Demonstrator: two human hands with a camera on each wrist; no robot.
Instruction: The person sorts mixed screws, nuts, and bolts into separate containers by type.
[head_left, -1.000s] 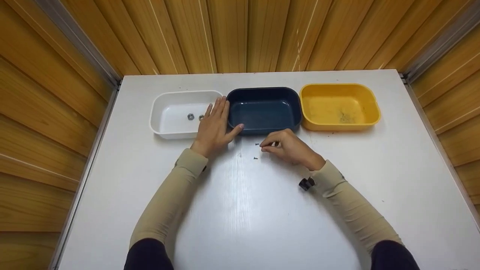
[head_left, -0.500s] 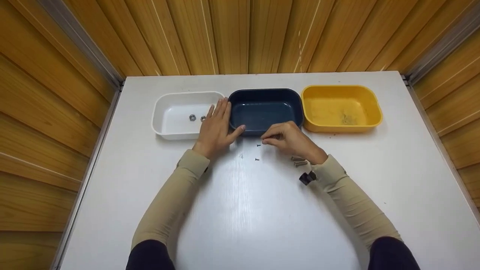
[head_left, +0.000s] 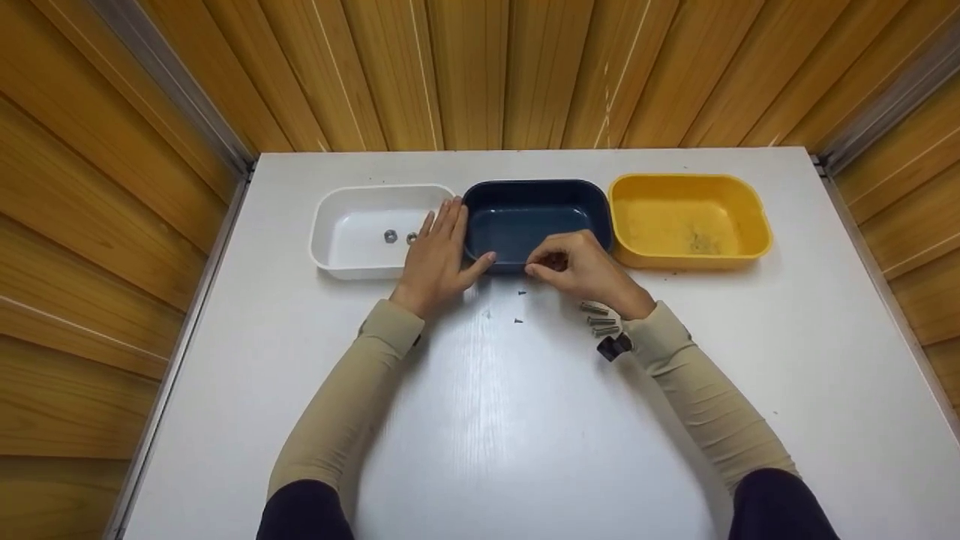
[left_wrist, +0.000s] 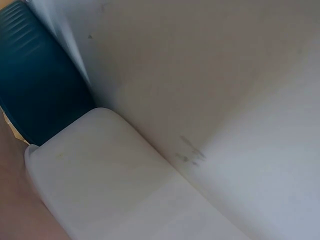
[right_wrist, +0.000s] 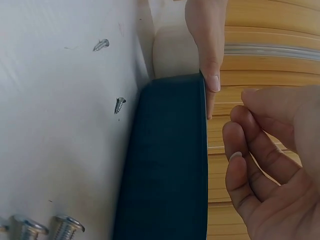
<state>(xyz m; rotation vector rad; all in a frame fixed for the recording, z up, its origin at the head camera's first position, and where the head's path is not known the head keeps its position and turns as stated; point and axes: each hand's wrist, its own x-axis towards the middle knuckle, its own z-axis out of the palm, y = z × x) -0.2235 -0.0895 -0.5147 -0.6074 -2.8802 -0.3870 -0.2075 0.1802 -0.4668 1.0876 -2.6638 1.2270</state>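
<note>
My left hand (head_left: pixel 439 259) lies with straight fingers across the adjoining rims of the white tray (head_left: pixel 326 262) and the dark blue tray (head_left: pixel 480 184); its thumb touches the blue tray's front rim. My right hand (head_left: pixel 589 270) is over the blue tray's front right rim, thumb and forefinger tips pressed together. In the right wrist view its other fingers are curled; I cannot tell whether something small is pinched between the tips. Two small screws, one nearer (right_wrist: pixel 101 45) and one by the tray (right_wrist: pixel 120 105), lie on the table. Three larger bolts (head_left: pixel 601 321) lie beside the right wrist.
Two nuts (head_left: pixel 391 236) show in the white tray, one partly beside the left fingers. To the right stands a yellow tray (head_left: pixel 690 262) with dark specks on its floor. The white table (head_left: pixel 480 435) has wood-patterned walls (head_left: pixel 525 75) behind and at both sides.
My right hand has risen from beside the small screws to the blue tray's front rim, fingertips together. The larger bolts have come into sight behind it. My left hand stays on the rims.
</note>
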